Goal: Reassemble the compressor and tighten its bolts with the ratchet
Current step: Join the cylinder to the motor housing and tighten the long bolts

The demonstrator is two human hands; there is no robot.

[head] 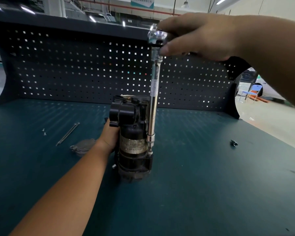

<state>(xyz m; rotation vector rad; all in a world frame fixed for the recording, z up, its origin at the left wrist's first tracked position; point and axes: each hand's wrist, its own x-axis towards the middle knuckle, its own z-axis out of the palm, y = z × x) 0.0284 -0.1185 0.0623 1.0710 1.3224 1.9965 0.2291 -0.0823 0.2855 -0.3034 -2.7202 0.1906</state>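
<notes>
A black compressor stands upright in the middle of the blue-green bench. My left hand grips its body from the left side. A chrome ratchet with a long extension bar stands vertical along the compressor's right side. The socket at the bar's lower end sits on a bolt near the compressor's base. My right hand holds the ratchet head at the top, fingers curled round it.
Long thin bolts, two small screws and a grey metal cover plate lie left of the compressor. A small dark bit lies to the right. A perforated back panel closes the bench's far side.
</notes>
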